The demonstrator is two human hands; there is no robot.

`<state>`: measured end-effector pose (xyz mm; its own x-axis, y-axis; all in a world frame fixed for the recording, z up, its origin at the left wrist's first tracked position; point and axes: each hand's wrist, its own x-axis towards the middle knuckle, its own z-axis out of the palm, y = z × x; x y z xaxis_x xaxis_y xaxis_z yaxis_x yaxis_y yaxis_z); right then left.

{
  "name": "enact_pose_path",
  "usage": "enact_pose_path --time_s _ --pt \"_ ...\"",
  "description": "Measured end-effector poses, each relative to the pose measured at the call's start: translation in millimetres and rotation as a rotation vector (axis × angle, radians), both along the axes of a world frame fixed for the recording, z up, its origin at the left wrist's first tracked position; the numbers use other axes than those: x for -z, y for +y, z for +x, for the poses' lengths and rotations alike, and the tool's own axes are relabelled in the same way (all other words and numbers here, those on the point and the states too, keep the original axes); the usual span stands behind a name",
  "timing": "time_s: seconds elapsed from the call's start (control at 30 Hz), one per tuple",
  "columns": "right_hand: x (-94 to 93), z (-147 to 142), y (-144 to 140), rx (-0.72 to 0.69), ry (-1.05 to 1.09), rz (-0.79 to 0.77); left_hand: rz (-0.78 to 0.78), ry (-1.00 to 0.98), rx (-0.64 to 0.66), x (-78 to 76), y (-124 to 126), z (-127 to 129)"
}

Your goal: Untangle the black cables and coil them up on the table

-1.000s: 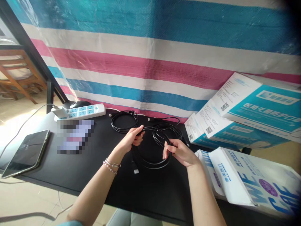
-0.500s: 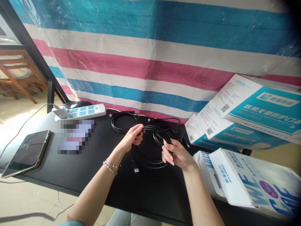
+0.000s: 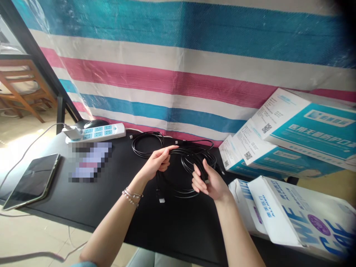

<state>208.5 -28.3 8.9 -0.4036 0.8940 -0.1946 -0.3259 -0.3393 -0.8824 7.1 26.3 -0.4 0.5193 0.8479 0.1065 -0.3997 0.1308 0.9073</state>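
Note:
A looped black cable (image 3: 187, 152) stretches between my two hands above the desk. My left hand (image 3: 158, 160) pinches its left side, with the index finger pointing along the loops. On the right side, my right hand (image 3: 207, 180) has its fingers curled round the loops and its thumb raised. One cable end with a pale connector (image 3: 161, 200) hangs below my left hand. Behind the hands lies a coiled black cable (image 3: 147, 152) on the left, and more coiled black cable (image 3: 213, 157) lies on the right, partly hidden by the held loops.
A white power strip (image 3: 111, 131) with a plugged-in adapter, a blurred purplish item (image 3: 90, 161) and a tablet (image 3: 32, 181) lie left on the black desk (image 3: 172, 226). Mask boxes (image 3: 314, 128) and white cartons (image 3: 311, 215) stand right. A striped sheet (image 3: 167, 85) hangs behind.
My left index finger has straightened out along the cable. My right thumb has lifted and the right fingers have shifted on the loops. The other things stay put.

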Motion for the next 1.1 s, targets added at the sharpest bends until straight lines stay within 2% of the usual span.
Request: enact_pose_path --time_s 0.27,0.63,0.77,1.1 --pt "-1.0 2 -3 0.006 0.013 0.098 0.031 0.026 -0.021 3.8 2 -2" --pt "-0.8 1 -4 -0.008 0.039 0.115 0.047 0.041 -0.053 1.1 2 -4" --pt "1.3 2 -3 -0.033 0.047 0.164 0.060 0.040 -0.046 1.0 2 -4" --pt "11.5 7 -1 -0.044 0.038 0.301 0.198 0.040 -0.001 4.6 2 -8"
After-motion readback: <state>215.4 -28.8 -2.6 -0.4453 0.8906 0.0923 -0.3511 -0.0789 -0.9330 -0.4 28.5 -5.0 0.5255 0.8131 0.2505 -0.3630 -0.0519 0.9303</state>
